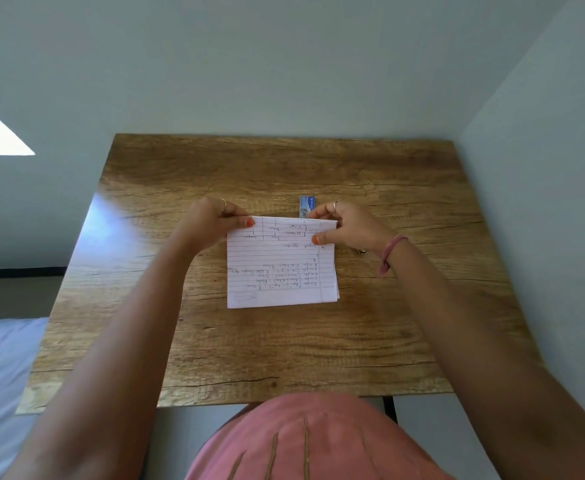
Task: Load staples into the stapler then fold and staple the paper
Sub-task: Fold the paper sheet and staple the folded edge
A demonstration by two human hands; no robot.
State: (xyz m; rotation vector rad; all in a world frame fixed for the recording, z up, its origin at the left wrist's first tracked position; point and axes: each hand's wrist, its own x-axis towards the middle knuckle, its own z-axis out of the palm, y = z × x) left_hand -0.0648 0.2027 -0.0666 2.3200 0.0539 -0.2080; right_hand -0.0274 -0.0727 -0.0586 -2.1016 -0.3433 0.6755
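Folded sheet of lined paper [281, 268], handwriting showing upside down to the camera, is lying near the middle of the wooden worktop [215, 348]. Its near edge is resting flat on the wood; its far edge is being held at both corners.

Left hand [211, 221] is pinching the far-left corner, thumb on top of the sheet, remaining fingers [227, 210] curled behind the edge. Right hand [348, 225] is pinching the far-right corner the same way, thumb pressing on the written face, other fingers folded over the far edge. Both sets of fingers are closed narrow on the paper.

A small blue box [307, 206], possibly staples, is sitting just beyond the paper's far edge, between the two hands and partly hidden by the right one. A small metallic item [362, 251] is peeking out beside the right wrist; too hidden to identify. A pink band [390, 252] is circling the right wrist.

The worktop is standing against pale walls [284, 64] in a corner. A bed [0, 375] is lying to the left.
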